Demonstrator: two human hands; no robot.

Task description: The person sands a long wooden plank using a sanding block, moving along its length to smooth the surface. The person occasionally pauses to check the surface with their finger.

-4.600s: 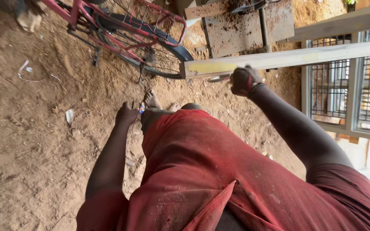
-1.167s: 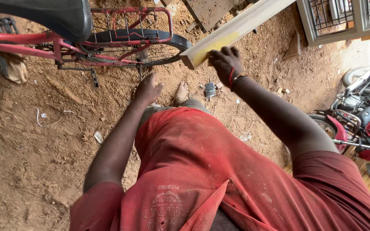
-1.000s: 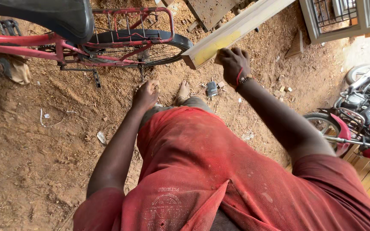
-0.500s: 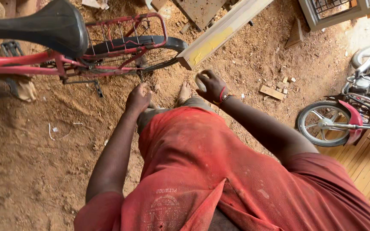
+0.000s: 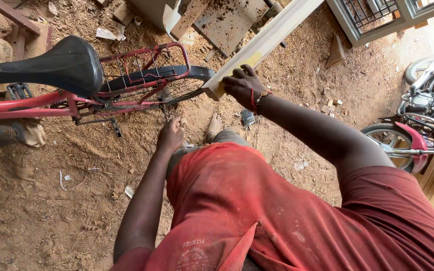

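Right hand point(image 5: 243, 85) grips end of wooden plank point(image 5: 264, 42); left hand point(image 5: 171, 134) loosely curled, empty, hangs below it.

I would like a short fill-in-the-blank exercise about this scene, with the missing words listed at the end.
1. The right hand rests on the end of a long pale wooden ____.
2. The red-framed bicycle has a saddle of ____ colour.
3. The left hand hangs beside the thigh and holds ____.
4. The ground is covered with dirt and ____.

Missing words: plank; black; nothing; sawdust
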